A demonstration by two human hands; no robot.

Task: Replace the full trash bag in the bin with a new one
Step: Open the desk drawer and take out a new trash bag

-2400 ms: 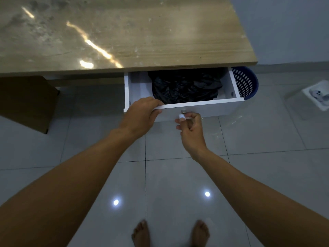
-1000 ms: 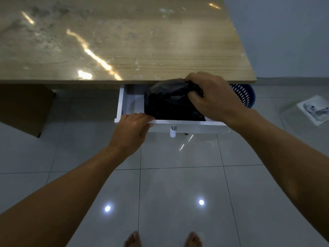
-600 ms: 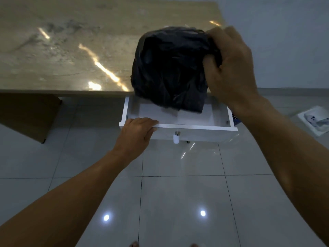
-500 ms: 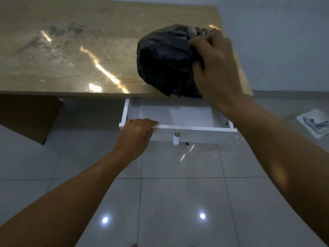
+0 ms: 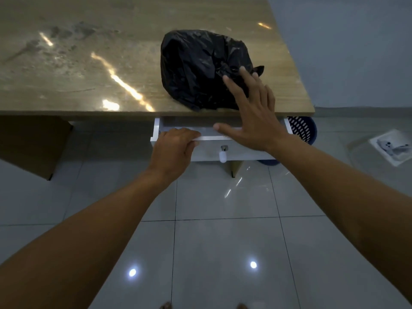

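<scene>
Nearest, two toes (image 5: 166, 305) show at the bottom edge on the glossy tiled floor (image 5: 223, 241), and both bare forearms reach forward over it. The left hand (image 5: 174, 150) grips the white drawer (image 5: 207, 151) by its front, its fingers (image 5: 186, 134) curled over the top edge, left of the small knob (image 5: 223, 155); the drawer is pulled only partly out from under the tabletop (image 5: 89, 63). The right hand (image 5: 252, 121) is above the drawer with fingers straight and spread wide, holding nothing, thumb stretched left; its fingertips overlap the knotted side of the black trash bag (image 5: 196, 68), though actual contact cannot be told. The bag sits on the tabletop near the front right corner. Beyond, under that corner, a blue bin (image 5: 301, 128) with a perforated wall stands on the floor, and a white object (image 5: 392, 146) lies further right
</scene>
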